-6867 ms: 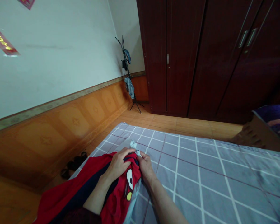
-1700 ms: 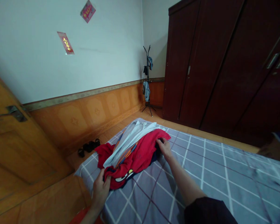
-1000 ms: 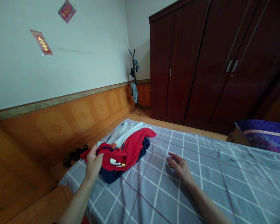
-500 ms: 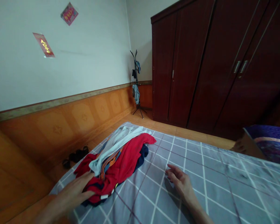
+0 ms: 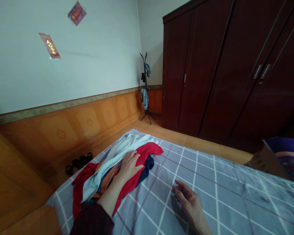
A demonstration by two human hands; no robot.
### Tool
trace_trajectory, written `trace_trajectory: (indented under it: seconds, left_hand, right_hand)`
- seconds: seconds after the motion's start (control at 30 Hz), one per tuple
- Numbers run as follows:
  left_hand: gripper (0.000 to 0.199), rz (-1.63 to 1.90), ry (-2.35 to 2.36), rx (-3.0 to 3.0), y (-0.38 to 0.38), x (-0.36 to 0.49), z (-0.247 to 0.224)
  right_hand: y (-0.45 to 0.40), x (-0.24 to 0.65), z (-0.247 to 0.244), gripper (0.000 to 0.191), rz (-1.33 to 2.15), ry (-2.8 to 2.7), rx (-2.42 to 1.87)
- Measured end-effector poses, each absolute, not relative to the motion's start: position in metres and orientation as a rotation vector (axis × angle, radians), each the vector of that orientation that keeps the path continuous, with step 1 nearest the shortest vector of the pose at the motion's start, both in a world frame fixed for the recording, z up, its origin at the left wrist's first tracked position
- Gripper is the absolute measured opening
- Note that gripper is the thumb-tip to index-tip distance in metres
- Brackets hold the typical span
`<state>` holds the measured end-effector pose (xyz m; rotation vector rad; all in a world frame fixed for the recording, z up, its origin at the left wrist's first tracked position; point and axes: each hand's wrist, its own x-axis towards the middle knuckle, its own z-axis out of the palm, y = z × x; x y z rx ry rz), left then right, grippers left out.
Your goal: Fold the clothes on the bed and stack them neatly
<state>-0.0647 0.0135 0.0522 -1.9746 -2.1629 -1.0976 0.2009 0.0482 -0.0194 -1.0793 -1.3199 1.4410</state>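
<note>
A heap of clothes lies on the near left part of the bed. In it are a red garment [image 5: 150, 148], a pale blue-white garment [image 5: 115, 151], an orange-striped piece [image 5: 107, 181] and a dark blue one [image 5: 147, 166]. My left hand [image 5: 130, 165] rests on top of the heap, touching the red garment, with its thumb spread from the fingers; the fingertips are partly out of sight. To the right, my right hand [image 5: 188, 199] hovers low over the checked sheet, holding nothing, its fingers loosely bent and apart.
The grey checked bedsheet [image 5: 231, 192] stretches right. Dark footwear [image 5: 78, 163] sits on the floor left of the bed. A coat stand [image 5: 146, 85] is in the corner beside a dark red wardrobe [image 5: 198, 71]. At the right edge, a box [image 5: 271, 163] has purple fabric [image 5: 287, 151] on it.
My left hand has moved forward and right, from the near edge of the clothes onto their middle. The near part of the heap has shifted and spread. My right hand is nearly still.
</note>
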Motion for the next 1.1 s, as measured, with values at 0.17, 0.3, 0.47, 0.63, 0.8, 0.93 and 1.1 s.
trace_trajectory:
  seconds: [0.17, 0.3, 0.47, 0.63, 0.8, 0.93, 1.1]
  left_hand:
    - [0.027, -1.339, -2.214, -1.815, 0.027, -0.081, 0.027]
    - [0.038, -1.57, -2.262, -1.628, 0.026, -0.089, 0.028]
    - [0.037, -1.842, -2.204, -1.501, 0.009, -0.079, 0.052]
    - [0.031, -2.132, -2.138, -1.756, -0.019, -0.035, 0.075]
    - [0.027, -1.607, -2.129, -2.791, -0.026, 0.017, 0.057]
    - [0.031, -1.495, -2.023, -3.033, -0.032, 0.028, 0.053]
    - [0.028, -1.717, -2.071, -2.845, -0.033, 0.015, 0.06]
  right_hand:
    - [0.051, 0.199, -0.023, 0.05, 1.457, -1.29, -1.073]
    - [0.05, 0.198, -0.021, 0.052, 1.451, -1.288, -1.086]
    - [0.046, 0.199, -0.012, 0.053, 1.456, -1.294, -1.088]
    - [0.045, 0.198, -0.011, 0.05, 1.424, -1.346, -1.075]
    - [0.04, 0.2, -0.011, 0.059, 1.356, -1.55, -0.99]
    - [0.03, 0.2, -0.002, 0.042, 1.284, -1.812, -0.907]
    - [0.038, 0.206, 0.011, 0.036, 1.354, -1.531, -0.954]
